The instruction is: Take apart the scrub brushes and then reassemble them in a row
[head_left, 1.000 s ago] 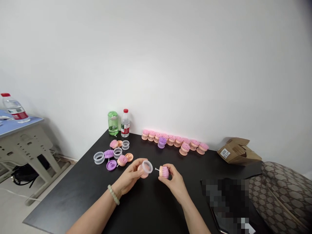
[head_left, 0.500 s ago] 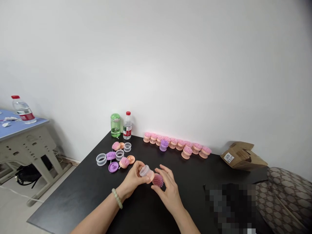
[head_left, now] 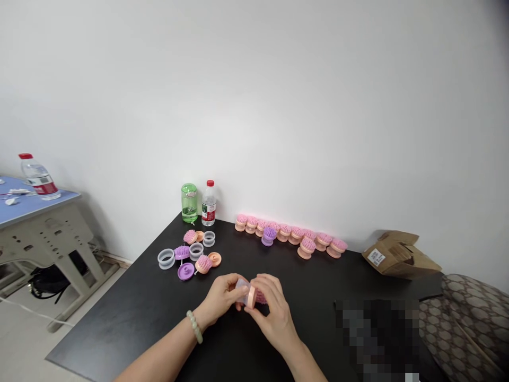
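My left hand is closed around a clear plastic ring. In my right hand is a pink-bristled brush head with a peach rim, turned on its side with the bristles toward my palm. Ring and rim touch in front of me; whether they are fastened I cannot tell. Left of my hands lie loose parts: clear rings, a purple brush head, a purple disc, pink brush heads and a peach disc.
Along the wall on the black table runs a row of pink scalp brushes, with a purple one in front. A green container and a water bottle stand behind. A cardboard box lies right.
My hands have brought the ring and the brush head together; the brush head's peach rim has turned toward the ring. The view has shifted slightly.
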### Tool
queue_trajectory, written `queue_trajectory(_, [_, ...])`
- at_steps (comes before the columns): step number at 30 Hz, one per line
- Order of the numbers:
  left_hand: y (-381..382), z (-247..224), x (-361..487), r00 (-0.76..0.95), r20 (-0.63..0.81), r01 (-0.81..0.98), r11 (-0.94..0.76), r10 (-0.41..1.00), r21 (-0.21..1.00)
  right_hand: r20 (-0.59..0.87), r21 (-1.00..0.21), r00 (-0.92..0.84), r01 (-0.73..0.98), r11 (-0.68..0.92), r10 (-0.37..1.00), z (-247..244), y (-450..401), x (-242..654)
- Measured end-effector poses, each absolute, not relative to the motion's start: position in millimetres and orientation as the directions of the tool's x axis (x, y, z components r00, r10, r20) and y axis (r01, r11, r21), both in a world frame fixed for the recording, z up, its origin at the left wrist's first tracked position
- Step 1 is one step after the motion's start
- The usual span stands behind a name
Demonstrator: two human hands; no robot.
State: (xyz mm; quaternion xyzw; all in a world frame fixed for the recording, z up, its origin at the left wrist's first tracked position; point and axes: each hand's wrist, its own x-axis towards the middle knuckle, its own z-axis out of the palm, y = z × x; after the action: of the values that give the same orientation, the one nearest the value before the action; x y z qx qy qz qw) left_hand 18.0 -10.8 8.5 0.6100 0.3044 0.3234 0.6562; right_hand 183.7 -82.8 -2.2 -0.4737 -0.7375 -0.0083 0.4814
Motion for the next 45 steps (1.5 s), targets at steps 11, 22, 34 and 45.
queue_trajectory(11, [-4.3, 6.4, 15.4, 0.581, -0.228, 0.018, 0.268, 0.781, 0.963, 0.862, -0.058, -0.297, 0.746, 0.663, 0.410, 3.3, -92.1, 185.1])
queue_trajectory(22, [0.6, 10.7, 0.2, 0.387, 0.279, 0.280, -0.400, 0.879, 0.873, 0.220, -0.903, 0.276, 0.420, 0.088, 0.936, -11.1, -71.9, 258.3])
queue_trajectory(34, [-7.7, -3.5, 7.9, 0.665, 0.367, 0.489, -0.751, 0.650, 0.444, 0.251, -0.765, 0.132, 0.634, 0.113, 0.959, -26.3, -65.9, 227.7])
queue_trajectory(45, [11.0, -7.9, -3.4, 0.514, 0.515, 0.692, -0.687, 0.686, 0.224, 0.393, -0.666, 0.016, 0.694, 0.273, 0.919, -66.3, -29.4, 166.5])
